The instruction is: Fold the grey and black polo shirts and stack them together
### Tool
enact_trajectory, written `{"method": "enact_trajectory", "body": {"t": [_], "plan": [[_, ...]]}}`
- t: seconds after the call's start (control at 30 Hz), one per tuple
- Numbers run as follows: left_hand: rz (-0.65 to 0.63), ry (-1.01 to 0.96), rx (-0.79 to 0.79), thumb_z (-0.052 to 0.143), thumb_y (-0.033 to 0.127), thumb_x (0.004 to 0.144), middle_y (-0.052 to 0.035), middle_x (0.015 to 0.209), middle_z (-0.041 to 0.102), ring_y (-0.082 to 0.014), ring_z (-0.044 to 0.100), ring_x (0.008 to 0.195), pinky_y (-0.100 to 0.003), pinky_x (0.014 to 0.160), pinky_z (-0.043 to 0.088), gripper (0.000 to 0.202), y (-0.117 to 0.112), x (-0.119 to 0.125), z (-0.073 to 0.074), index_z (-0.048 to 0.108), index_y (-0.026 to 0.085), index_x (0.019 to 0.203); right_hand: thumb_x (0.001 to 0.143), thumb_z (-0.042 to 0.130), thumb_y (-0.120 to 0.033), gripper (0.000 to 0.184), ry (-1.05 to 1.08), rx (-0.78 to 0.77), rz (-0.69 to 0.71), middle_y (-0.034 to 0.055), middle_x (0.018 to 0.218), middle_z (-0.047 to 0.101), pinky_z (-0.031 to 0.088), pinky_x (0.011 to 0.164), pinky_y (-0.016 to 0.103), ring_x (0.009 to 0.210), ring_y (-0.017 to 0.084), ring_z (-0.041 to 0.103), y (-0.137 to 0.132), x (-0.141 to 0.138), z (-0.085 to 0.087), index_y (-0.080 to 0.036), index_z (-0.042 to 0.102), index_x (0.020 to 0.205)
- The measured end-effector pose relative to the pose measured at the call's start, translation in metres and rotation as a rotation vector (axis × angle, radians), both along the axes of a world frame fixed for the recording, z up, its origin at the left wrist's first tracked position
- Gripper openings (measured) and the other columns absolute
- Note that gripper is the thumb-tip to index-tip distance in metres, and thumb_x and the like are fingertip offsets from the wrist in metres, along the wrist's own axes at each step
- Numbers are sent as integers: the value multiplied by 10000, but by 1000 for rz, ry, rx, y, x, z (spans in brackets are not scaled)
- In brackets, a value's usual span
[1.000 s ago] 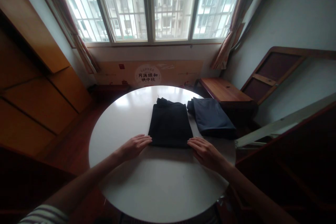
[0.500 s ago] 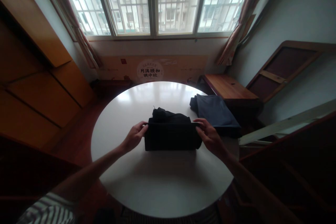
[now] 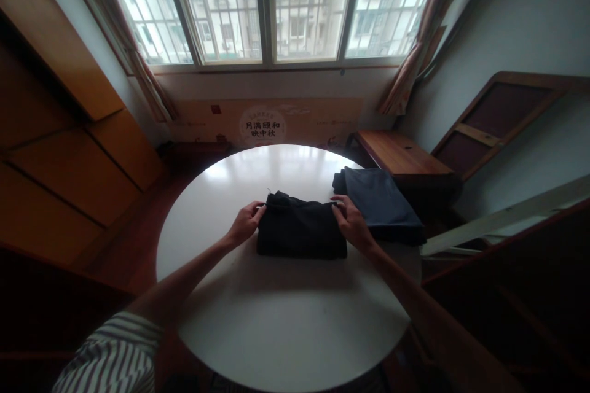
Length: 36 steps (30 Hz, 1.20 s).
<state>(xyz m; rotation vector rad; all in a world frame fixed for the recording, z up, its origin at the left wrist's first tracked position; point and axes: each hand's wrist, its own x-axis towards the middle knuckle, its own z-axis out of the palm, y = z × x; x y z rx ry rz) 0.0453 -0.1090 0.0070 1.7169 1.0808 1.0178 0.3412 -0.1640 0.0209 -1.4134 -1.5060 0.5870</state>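
A folded black garment (image 3: pixel 302 230) lies as a compact bundle on the white round table (image 3: pixel 286 325); its exact kind cannot be made out. My left hand (image 3: pixel 247 222) pinches the bundle's far left corner between thumb and fingers. At the far right corner, my right hand (image 3: pixel 351 219) grips the cloth the same way. Along the far edge the fabric is rumpled, and a small thread or cord sticks up at the left. Right of my right hand rests a stack of folded dark blue-grey clothes (image 3: pixel 382 199), apart from the bundle.
Beyond the table's far right edge stands a low wooden bench or cabinet (image 3: pixel 403 153). Wooden cabinets (image 3: pixel 69 178) line the left side. A barred window (image 3: pixel 299 6) with curtains (image 3: pixel 152 89) fills the far wall, above a printed banner (image 3: pixel 207 120).
Both hands have moved slightly away from me, carrying the near layer over toward the far edge. The black bundle now lies flatter, with less of its rumpled far part showing.
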Motion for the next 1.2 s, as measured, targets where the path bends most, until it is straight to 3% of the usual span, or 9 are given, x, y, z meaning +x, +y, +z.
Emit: {"method": "enact_trajectory", "body": {"t": [0.13, 0.23, 0.4, 0.47, 0.57, 0.63, 0.77, 0.93, 1.2], "plan": [[-176, -62, -28, 572, 473, 918, -6, 728, 631, -135, 578, 624, -234, 568, 458, 341, -27, -22, -1, 649, 167, 1046, 925, 515, -439, 336, 86, -21, 222, 29, 880, 659, 515, 658, 268, 769, 175, 637, -42, 5, 12, -228, 508, 1187], [-343, -16, -57, 569, 399, 944, 12, 668, 612, -128, 582, 571, -248, 578, 478, 253, -55, -46, 11, 651, 187, 1057, 946, 527, -379, 337, -25, -8, 308, 58, 990, 677, 546, 772, 297, 896, 190, 665, -85, 17, 16, -247, 522, 1256], [-683, 200, -92, 572, 391, 942, -58, 821, 712, -186, 678, 768, -321, 790, 534, 248, -90, -66, 30, 734, 210, 893, 932, 577, -347, 256, -232, -91, 515, 60, 983, 724, 562, 876, 371, 956, 228, 692, -128, 30, 14, -286, 652, 1169], [-544, 182, -115, 534, 428, 958, -78, 947, 713, -205, 679, 893, -341, 865, 529, 306, -94, -63, 24, 721, 207, 857, 936, 567, -401, 247, -161, -127, 439, 77, 1051, 717, 571, 892, 391, 1013, 246, 685, -127, 28, 6, -268, 678, 1112], [-110, 81, -236, 601, 462, 919, -117, 1252, 620, -241, 612, 1147, -371, 936, 519, 297, -87, -51, 9, 638, 215, 1079, 861, 650, -491, 439, 57, -222, 156, 150, 1274, 629, 586, 894, 424, 1115, 291, 656, -108, 22, -10, -221, 617, 1206], [2, -12, -415, 667, 474, 874, -154, 1360, 547, -255, 603, 1181, -384, 924, 530, 451, -77, -41, 3, 540, 215, 1221, 804, 718, -487, 582, 246, -354, 53, 187, 1343, 582, 594, 882, 428, 1126, 303, 657, -91, 19, -18, -207, 550, 1286], [-48, -107, -629, 744, 461, 818, -142, 1155, 660, -226, 680, 995, -350, 835, 543, 657, -61, -22, 9, 425, 201, 1331, 789, 774, -366, 474, 558, -610, -11, 159, 1123, 703, 618, 752, 314, 892, 224, 726, -61, 14, -13, -154, 612, 1181], [-170, -116, -591, 803, 463, 752, -62, 955, 700, -214, 691, 880, -329, 781, 548, 730, -55, -6, 13, 424, 209, 1322, 742, 832, -283, 266, 631, -824, 102, 102, 876, 748, 543, 545, 179, 671, 134, 679, -47, 0, 7, -95, 713, 887], [-322, -27, -359, 784, 348, 781, -60, 1114, 660, -212, 663, 994, -333, 844, 561, 659, -60, -11, 4, 467, 248, 1351, 607, 904, -240, 400, 540, -844, 218, 88, 955, 769, 588, 789, 311, 842, 216, 723, -59, -8, 11, -138, 736, 955]]}}
